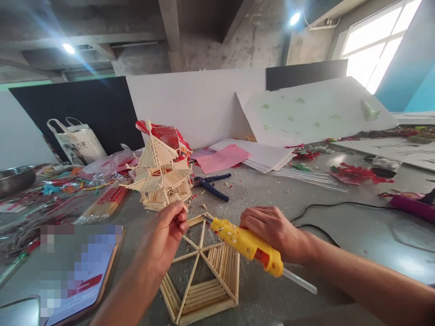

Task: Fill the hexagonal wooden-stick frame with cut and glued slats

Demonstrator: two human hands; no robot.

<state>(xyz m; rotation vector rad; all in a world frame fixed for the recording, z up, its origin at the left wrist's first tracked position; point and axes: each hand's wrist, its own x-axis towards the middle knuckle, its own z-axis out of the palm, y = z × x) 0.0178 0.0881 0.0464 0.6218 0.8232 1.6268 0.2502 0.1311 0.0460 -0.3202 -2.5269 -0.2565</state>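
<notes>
My right hand (268, 228) grips a yellow hot glue gun (244, 240), with a clear glue stick (301, 281) poking out of its back end. The nozzle touches or hovers close over the far corner of a hexagonal frame (199, 290) of thin wooden sticks; I cannot tell which. Some of the frame's wedges are filled with rows of sticks, others are open. Above the frame's far left side, my left hand (170, 226) pinches a short wooden stick (185, 206) between thumb and fingers. Just beyond stands a tiered pagoda model (159, 172) built from similar sticks.
Blue-handled pliers (214, 185) lie behind the frame. A tablet (84, 276) lies at the near left, beside bundled sticks (105, 201) in plastic. Pink paper (222, 158) and white sheets are farther back. A black cord (316, 206) runs across the right side.
</notes>
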